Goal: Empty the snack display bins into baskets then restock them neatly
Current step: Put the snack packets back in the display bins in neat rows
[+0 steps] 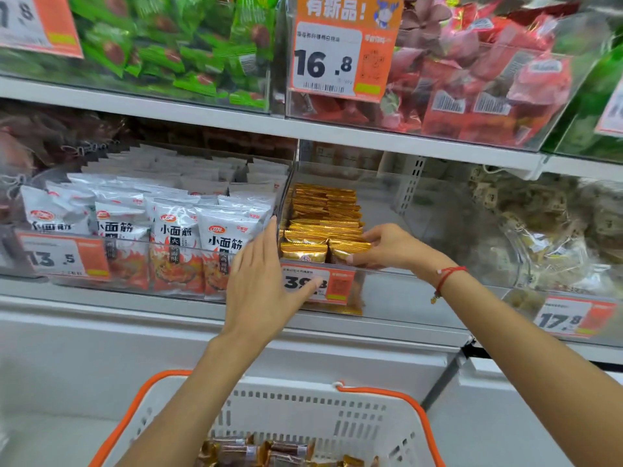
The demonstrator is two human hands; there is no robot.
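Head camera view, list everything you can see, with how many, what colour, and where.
Gold foil snack packets: many, gold, stacked at left of clear middle bin.
White-and-red noodle-snack packets: many, bin to the left.
Green wrapped snacks: many, upper-left bin.
Red wrapped snacks: many, upper-right bin.
Orange price tags: five, bin fronts.
White plastic basket with orange handles: one, below, holding gold-brown packets.
Left hand: open, at the bin front.
Right hand: with red string bracelet, gripping front gold packets.
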